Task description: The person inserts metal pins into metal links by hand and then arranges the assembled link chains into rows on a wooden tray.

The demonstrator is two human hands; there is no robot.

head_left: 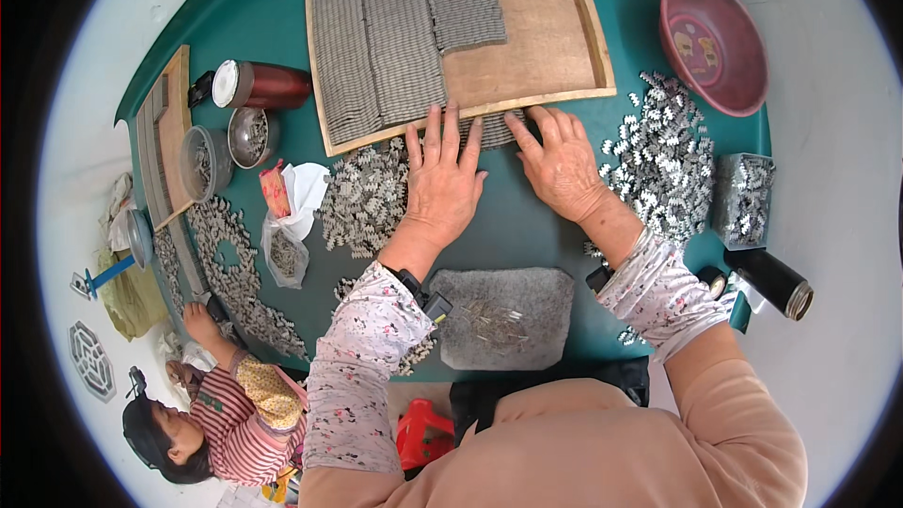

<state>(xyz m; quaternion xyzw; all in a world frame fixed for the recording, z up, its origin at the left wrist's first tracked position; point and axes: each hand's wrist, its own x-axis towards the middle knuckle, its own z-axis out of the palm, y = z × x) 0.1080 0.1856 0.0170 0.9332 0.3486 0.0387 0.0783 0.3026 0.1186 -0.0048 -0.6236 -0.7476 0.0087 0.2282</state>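
Observation:
A strip of small grey wavy metal pieces [493, 131] lies packed along the near edge of a wooden tray [461, 119]. My left hand [440, 183] lies palm down with its fingers spread, the fingertips over the strip's left end and the tray's rim. At the strip's right end is my right hand [562, 169], its fingers apart and touching the rim. Inside the tray, packed columns of the same pieces [376, 28] cover the left and middle; bare wood shows at the right. What lies under my fingertips is hidden.
Loose metal pieces form a left heap [365, 198] and a right heap [663, 160]. A grey felt pad [508, 348] holds thin pins. Around are a pink basin [715, 42], a clear box [745, 202], a black flask [771, 284] and a red cup [277, 85]. A co-worker [235, 414] sits at left.

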